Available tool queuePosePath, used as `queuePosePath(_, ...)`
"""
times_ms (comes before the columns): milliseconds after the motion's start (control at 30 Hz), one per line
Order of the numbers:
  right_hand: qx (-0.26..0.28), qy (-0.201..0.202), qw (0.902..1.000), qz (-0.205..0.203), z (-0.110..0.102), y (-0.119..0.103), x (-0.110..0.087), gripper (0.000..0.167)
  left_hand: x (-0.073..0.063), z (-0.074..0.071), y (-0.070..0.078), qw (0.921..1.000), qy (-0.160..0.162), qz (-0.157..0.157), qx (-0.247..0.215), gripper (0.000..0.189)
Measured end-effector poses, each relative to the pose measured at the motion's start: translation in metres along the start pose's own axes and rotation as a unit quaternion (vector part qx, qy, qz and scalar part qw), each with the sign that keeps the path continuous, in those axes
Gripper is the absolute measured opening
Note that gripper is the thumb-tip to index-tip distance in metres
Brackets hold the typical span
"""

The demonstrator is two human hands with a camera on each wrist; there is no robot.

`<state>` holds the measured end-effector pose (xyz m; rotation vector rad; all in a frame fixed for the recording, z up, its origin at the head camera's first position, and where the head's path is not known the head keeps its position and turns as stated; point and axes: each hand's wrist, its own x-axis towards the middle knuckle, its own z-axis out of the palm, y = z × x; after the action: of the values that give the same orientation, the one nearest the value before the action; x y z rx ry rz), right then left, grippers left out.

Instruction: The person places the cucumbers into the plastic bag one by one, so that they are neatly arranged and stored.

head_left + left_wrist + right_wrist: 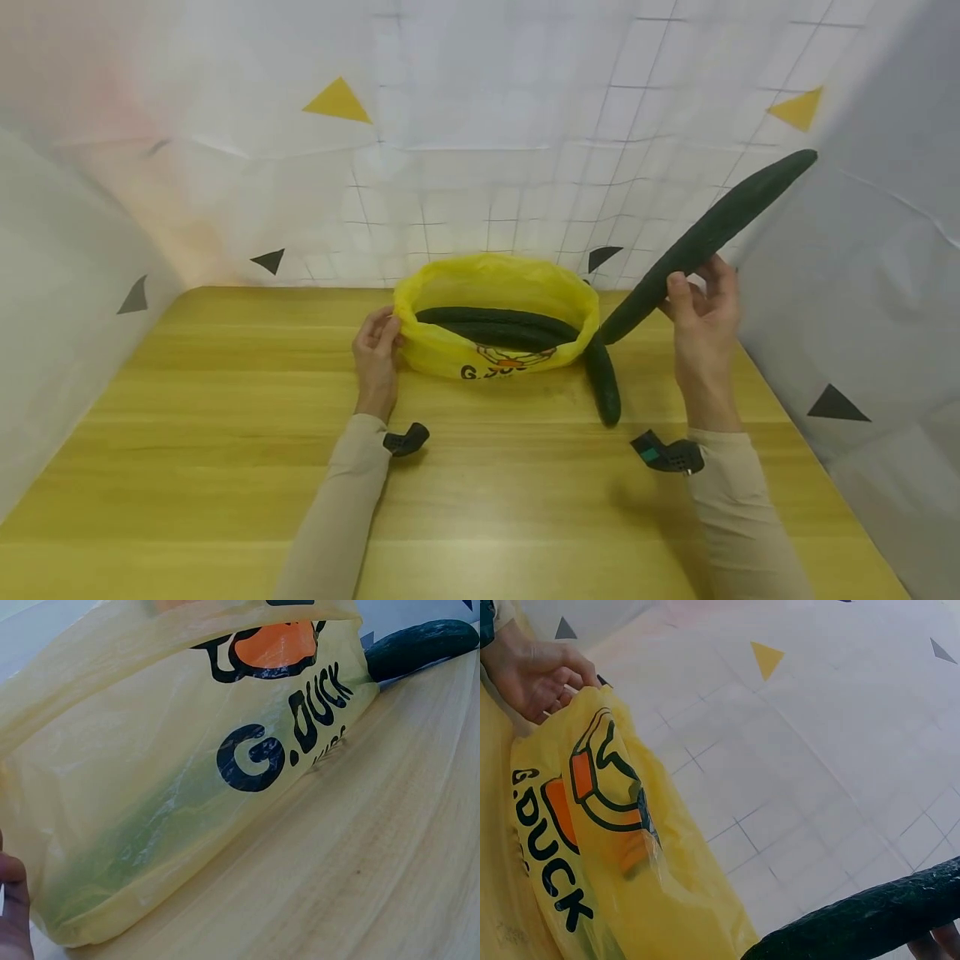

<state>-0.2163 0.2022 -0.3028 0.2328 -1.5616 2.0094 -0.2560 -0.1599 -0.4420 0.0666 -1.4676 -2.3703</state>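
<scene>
A yellow plastic bag printed "G.DUCK" stands with its mouth open, and cucumbers lie inside it. At its left rim my left hand pinches the edge between thumb and fingers, as the right wrist view also shows. My right hand grips a long dark green cucumber near its middle, raised and tilted with the upper end to the right. Its lower end overlaps the bag's right side in the head view. Another cucumber rests on the table beside the bag's right end.
The wooden table meets a white sheet-covered wall behind the bag. A second sheeted wall rises along the right edge. Black and yellow triangles mark the sheets.
</scene>
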Motion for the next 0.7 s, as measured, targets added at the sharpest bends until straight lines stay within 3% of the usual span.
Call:
queuePosePath(200,0.005,-0.009,0.9999,-0.003,0.0023,-0.0006,-0.0018,0.047,-0.0004,0.0008,-0.0002,0.9999,0.007,-0.006,0.013,0.029)
queuePosePath(700,-0.019,-0.022,0.9996,0.000,0.0087,0.0011,-0.0046,0.050,-0.0002,0.0008,0.0010,0.9998,-0.001,-0.018,-0.012,0.035)
